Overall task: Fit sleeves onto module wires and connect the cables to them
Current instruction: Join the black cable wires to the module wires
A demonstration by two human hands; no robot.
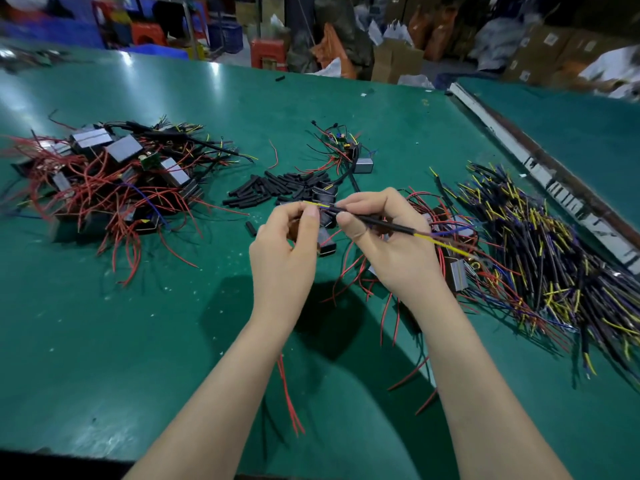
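Note:
My right hand pinches a black cable with yellow and blue wire ends; it runs from between my hands out to the lower right. My left hand has its fingers curled around the cable's yellow tip and something dark, partly hidden in the palm. A small black module hangs just under my hands. Behind them lies a heap of short black sleeves.
A pile of modules with red wires covers the left of the green table. Several black cables with yellow and blue ends lie heaped at the right. More modules with red wires sit under my right hand, and another module lies farther back.

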